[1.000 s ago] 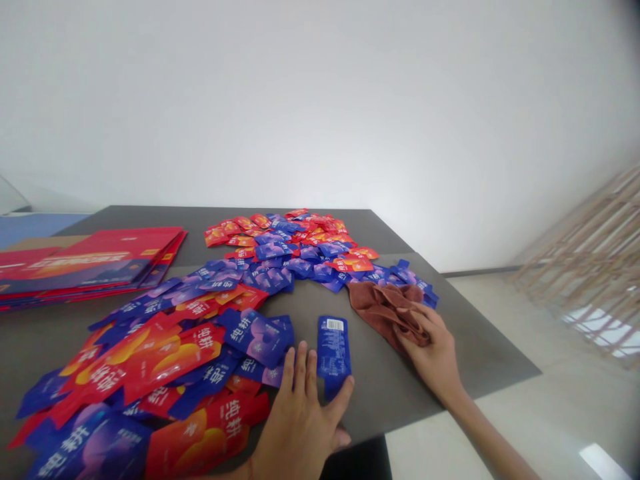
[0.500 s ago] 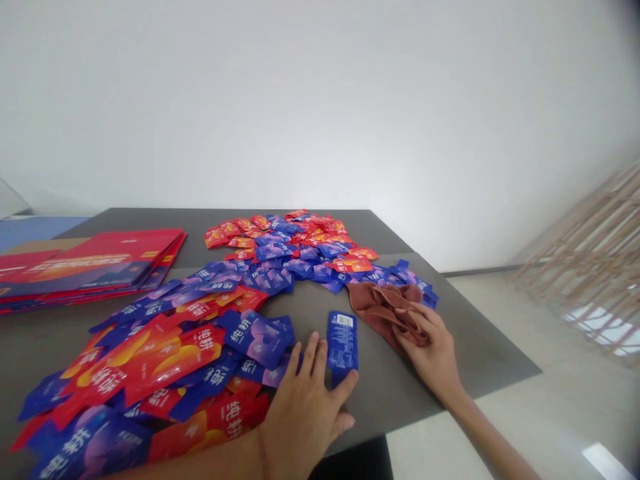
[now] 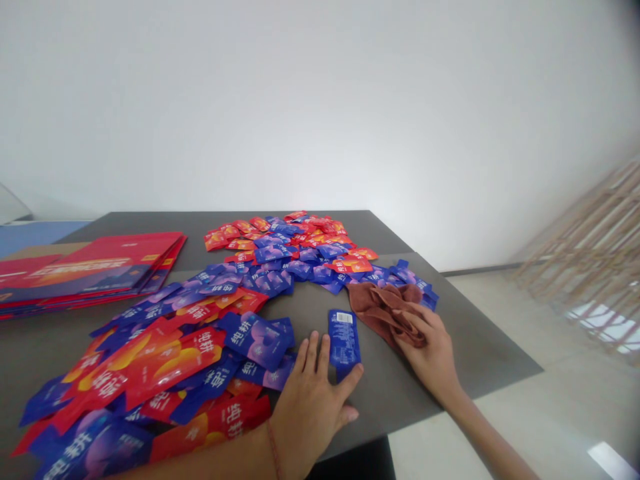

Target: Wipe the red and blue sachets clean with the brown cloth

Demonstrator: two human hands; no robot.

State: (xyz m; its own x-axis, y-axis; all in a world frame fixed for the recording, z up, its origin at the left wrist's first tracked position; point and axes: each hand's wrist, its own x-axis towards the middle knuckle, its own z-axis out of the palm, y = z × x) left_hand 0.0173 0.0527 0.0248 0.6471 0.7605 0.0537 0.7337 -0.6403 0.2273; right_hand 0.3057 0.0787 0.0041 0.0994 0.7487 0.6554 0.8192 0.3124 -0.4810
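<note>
My left hand lies flat on the dark grey table with fingers stretched out, its fingertips on the lower end of a blue sachet that lies face down with a white barcode at its top. My right hand rests on a crumpled brown cloth, fingers curled into its folds. A wide spread of several red and blue sachets covers the table to the left of both hands.
A flat stack of red and blue cartons lies at the table's far left. More sachets are heaped toward the back. The table's right edge drops to a pale tiled floor, with wooden slats beyond.
My left hand has slid the blue sachet forward and to the right, closer to the brown cloth. My right hand has stayed on the cloth.
</note>
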